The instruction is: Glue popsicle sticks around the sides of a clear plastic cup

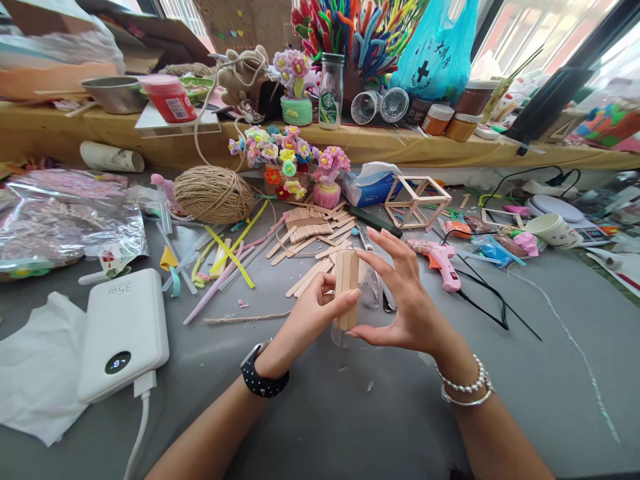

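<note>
Several wooden craft sticks point(346, 283) stand upright side by side in my left hand point(317, 303), pinched between thumb and fingers. Just to the right, my right hand point(407, 297) has its fingers spread in a wide C shape. Its thumb tip is at the sticks' lower end and its index fingertip is by their top; whether either presses on them I cannot tell. Behind the sticks lies a clear plastic piece point(370, 287), partly covered by my hands. More loose craft sticks point(307, 230) are piled on the grey table point(320, 427) beyond.
A pink glue gun point(443, 263) with a black cord lies to the right. Behind stand a stick-built cube frame point(417, 200), a twine ball point(215, 193) and pipe-cleaner flowers point(280, 160). A white power bank point(125, 333) with its cable and a tissue point(40, 367) lie left.
</note>
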Action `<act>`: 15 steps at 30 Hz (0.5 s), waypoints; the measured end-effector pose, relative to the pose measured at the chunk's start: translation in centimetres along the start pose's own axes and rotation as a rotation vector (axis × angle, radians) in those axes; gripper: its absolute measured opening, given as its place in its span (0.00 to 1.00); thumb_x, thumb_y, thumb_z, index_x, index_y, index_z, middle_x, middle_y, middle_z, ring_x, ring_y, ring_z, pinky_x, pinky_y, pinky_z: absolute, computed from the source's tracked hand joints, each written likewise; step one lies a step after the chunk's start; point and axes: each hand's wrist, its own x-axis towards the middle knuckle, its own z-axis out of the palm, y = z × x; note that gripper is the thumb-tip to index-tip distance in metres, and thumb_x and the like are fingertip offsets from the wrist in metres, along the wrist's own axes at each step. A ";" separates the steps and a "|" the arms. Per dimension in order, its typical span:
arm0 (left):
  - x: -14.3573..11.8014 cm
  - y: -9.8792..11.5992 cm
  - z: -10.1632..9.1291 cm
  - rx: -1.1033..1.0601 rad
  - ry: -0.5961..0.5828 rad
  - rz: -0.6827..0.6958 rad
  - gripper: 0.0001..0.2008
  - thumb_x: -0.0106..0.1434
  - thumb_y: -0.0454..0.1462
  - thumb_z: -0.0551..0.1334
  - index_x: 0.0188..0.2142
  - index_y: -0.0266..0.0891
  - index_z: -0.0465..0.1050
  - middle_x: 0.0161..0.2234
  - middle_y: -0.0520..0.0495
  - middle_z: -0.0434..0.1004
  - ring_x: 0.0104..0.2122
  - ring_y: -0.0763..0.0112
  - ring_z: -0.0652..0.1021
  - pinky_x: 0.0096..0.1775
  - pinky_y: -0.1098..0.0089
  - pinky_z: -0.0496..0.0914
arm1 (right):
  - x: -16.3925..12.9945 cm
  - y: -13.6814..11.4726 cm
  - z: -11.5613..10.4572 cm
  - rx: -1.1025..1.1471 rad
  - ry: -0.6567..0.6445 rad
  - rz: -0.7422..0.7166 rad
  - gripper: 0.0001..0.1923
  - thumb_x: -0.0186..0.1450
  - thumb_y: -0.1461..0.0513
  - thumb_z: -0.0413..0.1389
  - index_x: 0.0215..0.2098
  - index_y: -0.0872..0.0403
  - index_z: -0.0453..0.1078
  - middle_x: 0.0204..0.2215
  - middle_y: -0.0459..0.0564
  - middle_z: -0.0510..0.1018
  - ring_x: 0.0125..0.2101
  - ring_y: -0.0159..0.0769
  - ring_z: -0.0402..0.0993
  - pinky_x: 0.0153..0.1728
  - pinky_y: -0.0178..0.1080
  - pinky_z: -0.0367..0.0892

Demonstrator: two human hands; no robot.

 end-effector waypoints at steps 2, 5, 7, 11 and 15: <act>0.0 0.0 0.0 0.008 -0.005 -0.003 0.23 0.51 0.49 0.61 0.41 0.38 0.61 0.44 0.44 0.71 0.42 0.60 0.74 0.39 0.66 0.65 | 0.0 0.1 0.0 0.007 -0.002 0.000 0.42 0.51 0.46 0.56 0.57 0.54 0.49 0.60 0.59 0.49 0.60 0.52 0.41 0.57 0.58 0.44; 0.0 0.0 0.1 0.000 -0.011 -0.016 0.25 0.51 0.50 0.61 0.43 0.38 0.60 0.45 0.43 0.70 0.42 0.60 0.74 0.40 0.65 0.66 | 0.0 0.1 0.1 0.018 -0.006 0.003 0.42 0.50 0.46 0.57 0.57 0.55 0.50 0.60 0.59 0.49 0.61 0.52 0.40 0.57 0.57 0.44; 0.0 -0.1 0.1 0.001 -0.009 -0.020 0.26 0.51 0.50 0.61 0.45 0.39 0.59 0.45 0.43 0.70 0.42 0.59 0.74 0.40 0.64 0.66 | 0.0 0.1 0.2 0.026 -0.005 0.004 0.43 0.50 0.47 0.57 0.57 0.56 0.50 0.60 0.60 0.49 0.61 0.51 0.40 0.57 0.56 0.44; 0.1 -0.2 0.1 0.012 -0.007 -0.015 0.26 0.51 0.50 0.61 0.45 0.38 0.59 0.44 0.43 0.71 0.42 0.59 0.74 0.40 0.64 0.66 | 0.0 0.1 0.2 0.043 -0.005 0.011 0.43 0.49 0.47 0.58 0.57 0.57 0.51 0.60 0.60 0.49 0.61 0.50 0.41 0.58 0.55 0.45; 0.0 -0.2 0.1 0.017 0.001 -0.004 0.26 0.52 0.50 0.61 0.45 0.38 0.59 0.42 0.45 0.72 0.41 0.60 0.74 0.40 0.64 0.65 | 0.0 0.1 0.1 0.066 -0.014 0.013 0.42 0.50 0.48 0.58 0.57 0.56 0.50 0.60 0.59 0.49 0.60 0.51 0.41 0.57 0.55 0.45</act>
